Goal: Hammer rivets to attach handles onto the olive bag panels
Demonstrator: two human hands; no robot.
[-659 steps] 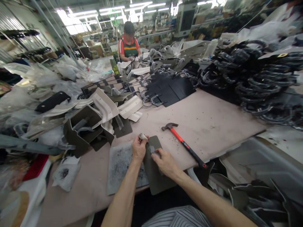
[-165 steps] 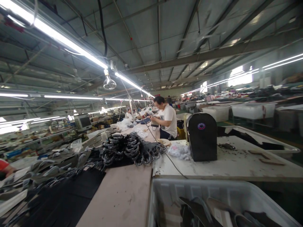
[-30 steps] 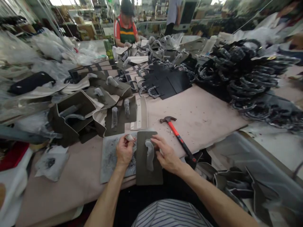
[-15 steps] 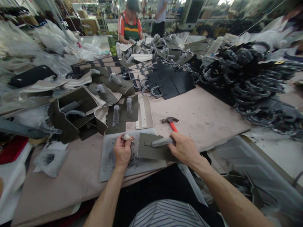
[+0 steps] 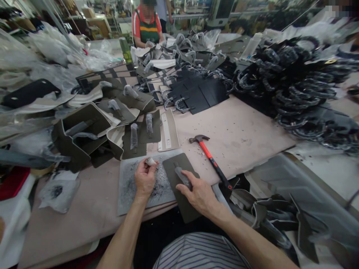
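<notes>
My left hand point(image 5: 145, 178) is closed on a small white cylindrical piece point(image 5: 150, 161), held over the grey board point(image 5: 125, 203); what it is exactly I cannot make out. Loosely round the plastic-wrapped handle point(image 5: 182, 176) of an olive-green panel point(image 5: 183, 207), my right hand point(image 5: 198, 192) has its thumb on one side and fingers on the other. The panel lies slanted across the board's right side, its lower end past the table edge. To the right of it, a claw hammer point(image 5: 209, 155) with a red and black handle rests on the table.
Olive panels with wrapped handles point(image 5: 134, 140) lie behind the board. Black panels point(image 5: 200, 93) and a heap of wrapped black handles point(image 5: 297, 89) stand further back and right. A translucent bin point(image 5: 303, 186) with panels is at my right. Across the table is a person point(image 5: 148, 28).
My right hand has moved left and down, its grip looser. The olive panel has turned from lying sideways to slanting toward me, uncovering the whole hammer. My left hand stays put.
</notes>
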